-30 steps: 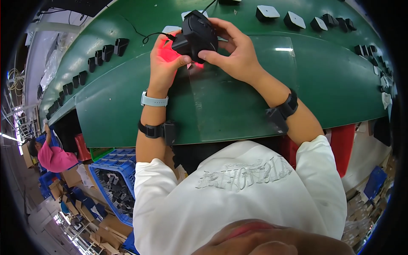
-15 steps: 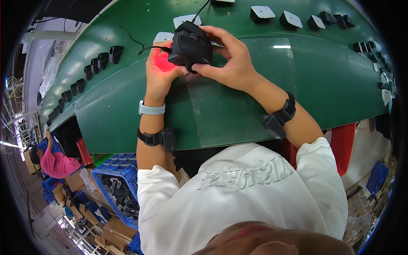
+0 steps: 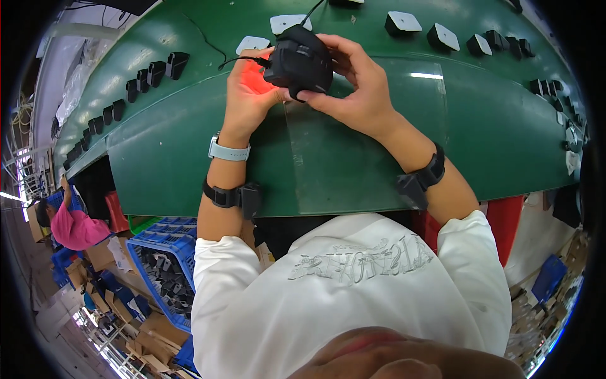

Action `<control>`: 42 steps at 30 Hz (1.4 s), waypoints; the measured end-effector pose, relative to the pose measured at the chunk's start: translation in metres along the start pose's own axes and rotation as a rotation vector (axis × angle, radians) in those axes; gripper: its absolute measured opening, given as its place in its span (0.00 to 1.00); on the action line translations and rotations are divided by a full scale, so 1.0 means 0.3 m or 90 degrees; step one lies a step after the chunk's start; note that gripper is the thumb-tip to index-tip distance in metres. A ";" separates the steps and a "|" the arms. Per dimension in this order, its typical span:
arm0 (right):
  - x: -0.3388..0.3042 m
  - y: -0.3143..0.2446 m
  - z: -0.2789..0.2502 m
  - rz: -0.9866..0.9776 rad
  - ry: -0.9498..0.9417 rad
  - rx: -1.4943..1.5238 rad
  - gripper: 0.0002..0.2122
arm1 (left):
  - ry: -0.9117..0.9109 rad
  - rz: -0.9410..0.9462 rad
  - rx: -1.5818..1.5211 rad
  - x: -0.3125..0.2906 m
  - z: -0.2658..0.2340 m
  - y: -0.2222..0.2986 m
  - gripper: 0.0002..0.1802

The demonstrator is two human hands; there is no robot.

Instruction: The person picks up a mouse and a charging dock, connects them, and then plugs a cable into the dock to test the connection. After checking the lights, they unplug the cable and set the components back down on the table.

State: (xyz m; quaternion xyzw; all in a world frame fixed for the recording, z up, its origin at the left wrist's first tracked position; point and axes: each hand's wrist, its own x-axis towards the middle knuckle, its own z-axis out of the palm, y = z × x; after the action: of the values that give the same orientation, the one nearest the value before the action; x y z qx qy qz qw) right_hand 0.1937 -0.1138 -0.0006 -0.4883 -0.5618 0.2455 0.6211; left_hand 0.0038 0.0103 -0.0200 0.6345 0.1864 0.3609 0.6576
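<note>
A black corded device [image 3: 300, 64] with a rounded body is held up over the table between my two hands. My left hand [image 3: 245, 107] is closed around its left side, and a bright red glow from the device lights that palm. A thin black cable [image 3: 245, 59] plugs into the device's left side, and another dark cord [image 3: 312, 11] runs up from its top. My right hand [image 3: 366, 95] grips the right side, thumb at the lower edge and fingers wrapped behind, partly hidden. Behind the device lie two white-faced pieces [image 3: 290, 24].
Black blocks with white faces [image 3: 404, 23] stand along the far right of the green table [image 3: 366, 158]. Rows of small black wedge-shaped pieces [image 3: 156, 72] stand at the left. A blue crate [image 3: 136, 243] of dark parts sits below the left edge. A person in pink [image 3: 76, 227] is farther left.
The whole view has shifted a little, so the table pieces appear farther right. The device looks slightly turned in my hands. Both hands keep their hold, and the red glow stays on.
</note>
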 end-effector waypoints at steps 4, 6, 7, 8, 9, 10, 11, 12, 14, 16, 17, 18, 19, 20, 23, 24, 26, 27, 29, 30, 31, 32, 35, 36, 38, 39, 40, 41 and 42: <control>-0.001 0.000 -0.011 -0.168 0.041 -0.111 0.36 | 0.003 -0.016 0.032 -0.002 0.009 0.021 0.39; 0.000 0.001 -0.019 -0.181 0.058 -0.133 0.36 | 0.015 -0.010 0.062 0.005 0.026 0.025 0.37; -0.004 -0.001 -0.015 -0.196 0.072 -0.151 0.35 | 0.021 -0.018 0.055 0.002 0.038 0.039 0.34; -0.003 0.000 -0.016 -0.189 0.078 -0.152 0.35 | 0.015 -0.025 0.055 0.001 0.038 0.034 0.34; 0.001 0.002 -0.019 -0.197 0.079 -0.153 0.35 | 0.008 -0.029 0.049 0.002 0.031 0.028 0.33; 0.005 0.005 -0.018 -0.205 0.081 -0.155 0.35 | 0.000 -0.032 0.044 0.007 0.019 0.024 0.32; 0.005 0.008 -0.015 -0.217 0.088 -0.157 0.35 | -0.008 -0.035 0.038 0.009 0.012 0.022 0.31; 0.001 0.006 -0.012 -0.212 0.095 -0.159 0.35 | -0.015 -0.039 0.038 0.008 0.008 0.021 0.31; 0.000 0.003 -0.014 -0.200 0.081 -0.157 0.36 | -0.004 -0.043 0.079 0.006 0.011 0.024 0.35; 0.000 0.003 -0.008 -0.194 0.085 -0.152 0.35 | -0.012 -0.036 0.058 0.002 0.011 0.021 0.34; 0.001 0.003 -0.004 -0.189 0.088 -0.145 0.34 | -0.019 -0.028 0.039 -0.001 0.012 0.024 0.33; 0.002 0.000 -0.012 -0.190 0.085 -0.143 0.34 | -0.016 -0.027 0.040 0.000 0.016 0.027 0.33; 0.007 0.000 -0.026 -0.160 0.044 -0.122 0.33 | -0.002 -0.043 -0.093 0.013 0.035 0.051 0.31; 0.009 0.001 -0.040 -0.131 0.003 -0.102 0.32 | 0.010 -0.056 -0.227 0.019 0.048 0.064 0.29; -0.010 0.021 -0.059 -0.119 -0.215 -0.155 0.28 | 0.016 -0.047 -0.254 0.037 -0.015 0.054 0.25; -0.010 0.026 -0.057 -0.147 -0.278 -0.187 0.27 | -0.029 -0.056 -0.287 0.034 -0.042 0.050 0.25; -0.020 0.037 -0.055 -0.141 -0.333 -0.216 0.29 | -0.005 -0.052 -0.256 0.028 -0.035 0.052 0.23; -0.019 0.038 -0.055 -0.132 -0.384 -0.244 0.30 | 0.018 -0.073 -0.223 0.020 -0.024 0.048 0.22; -0.005 0.022 -0.056 -0.124 -0.327 -0.180 0.32 | 0.008 -0.091 -0.218 0.021 0.001 0.053 0.19; 0.001 0.013 -0.057 -0.114 -0.263 -0.114 0.34 | 0.010 -0.085 -0.225 0.020 -0.003 0.046 0.19; 0.004 0.011 -0.053 -0.107 -0.195 -0.119 0.36 | -0.017 -0.093 -0.207 0.017 0.000 0.040 0.17; 0.010 0.008 -0.044 -0.101 -0.127 -0.126 0.38 | -0.045 -0.100 -0.190 0.013 0.004 0.035 0.16; 0.019 0.017 -0.018 -0.046 -0.147 -0.101 0.30 | -0.077 -0.102 -0.124 0.001 0.021 0.048 0.09; 0.022 0.025 -0.017 -0.010 -0.175 -0.086 0.27 | -0.093 -0.107 -0.062 0.004 0.028 0.054 0.08; 0.029 0.009 -0.012 0.000 -0.186 -0.106 0.22 | -0.078 -0.093 -0.065 0.005 0.044 0.051 0.08; 0.029 0.015 -0.010 0.043 -0.194 -0.079 0.22 | -0.058 -0.094 -0.072 0.004 0.053 0.044 0.07; 0.039 0.006 -0.010 0.086 -0.204 -0.051 0.22 | -0.037 -0.096 -0.080 0.004 0.059 0.041 0.07; 0.036 -0.013 -0.013 0.160 -0.209 -0.045 0.21 | -0.060 -0.086 -0.060 0.005 0.055 0.041 0.07; 0.043 -0.028 -0.015 0.156 -0.217 -0.057 0.21 | -0.064 -0.081 -0.043 0.006 0.057 0.038 0.08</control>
State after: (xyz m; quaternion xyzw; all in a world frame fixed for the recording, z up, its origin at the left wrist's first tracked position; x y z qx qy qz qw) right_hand 0.1990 -0.1077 0.0132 -0.5315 -0.6055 0.3730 0.4603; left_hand 0.0142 -0.0012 -0.0065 0.6163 0.1806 0.2923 0.7086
